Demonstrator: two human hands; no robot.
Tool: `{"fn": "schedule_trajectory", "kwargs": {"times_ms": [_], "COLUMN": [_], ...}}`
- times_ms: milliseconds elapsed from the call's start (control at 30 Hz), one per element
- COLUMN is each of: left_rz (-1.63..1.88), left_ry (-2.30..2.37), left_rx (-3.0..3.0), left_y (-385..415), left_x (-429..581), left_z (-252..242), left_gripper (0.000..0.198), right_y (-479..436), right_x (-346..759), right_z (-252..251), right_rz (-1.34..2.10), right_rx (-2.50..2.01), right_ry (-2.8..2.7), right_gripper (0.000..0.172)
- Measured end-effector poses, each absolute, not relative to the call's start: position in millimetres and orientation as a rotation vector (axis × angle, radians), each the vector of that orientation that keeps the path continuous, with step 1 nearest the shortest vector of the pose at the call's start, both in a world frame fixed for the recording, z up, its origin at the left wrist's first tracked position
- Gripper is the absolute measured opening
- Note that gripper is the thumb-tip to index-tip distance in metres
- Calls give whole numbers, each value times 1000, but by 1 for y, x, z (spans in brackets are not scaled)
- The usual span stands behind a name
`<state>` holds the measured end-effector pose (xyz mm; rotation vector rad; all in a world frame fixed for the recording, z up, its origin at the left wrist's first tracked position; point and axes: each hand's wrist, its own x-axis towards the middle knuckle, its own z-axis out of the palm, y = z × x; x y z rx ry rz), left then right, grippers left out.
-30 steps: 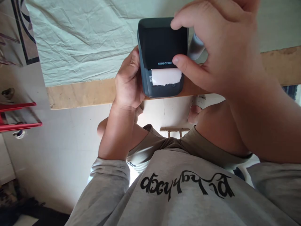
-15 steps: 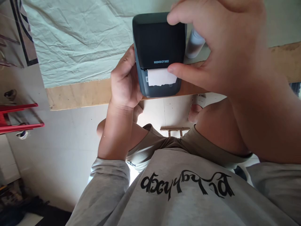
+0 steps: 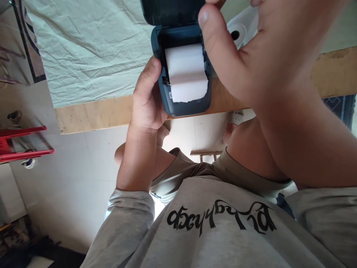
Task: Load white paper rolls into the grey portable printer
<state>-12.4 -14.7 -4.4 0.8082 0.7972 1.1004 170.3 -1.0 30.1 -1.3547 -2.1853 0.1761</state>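
A dark blue-grey label printer sits at the wooden front edge of the table. My left hand is wrapped round its left side, thumb on the casing. The printer's lid is swung up and open, showing a white paper roll with a torn end lying over the front. My right hand reaches in from the right, thumb against the lid's right edge; its other fingers are cut off at the top of the view.
A creased pale green cloth covers the tabletop. A white round object with a dark hole lies behind the printer, partly hidden by my right hand. A red frame stands at the left over the pale floor. My grey shirt fills the bottom.
The printer's lid was closed with a strip of paper sticking out; my right hand has lifted it, and the paper roll inside now shows. My left hand kept its grip.
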Motion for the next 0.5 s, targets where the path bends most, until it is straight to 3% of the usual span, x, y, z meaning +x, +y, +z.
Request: {"fn": "schedule_trajectory", "kwargs": {"times_ms": [200, 500], "left_rz": [1066, 1077], "left_ry": [798, 813], "left_rx": [759, 774], "left_y": [-18, -19], "left_x": [-11, -11], "left_z": [2, 0], "left_gripper": [25, 19], "right_y": [1, 7], "right_x": [152, 143], "right_z": [53, 59], "right_rz": [271, 122], "right_rx": [-1964, -1830], "right_ry": [-2335, -2665], "right_gripper": [52, 60]}}
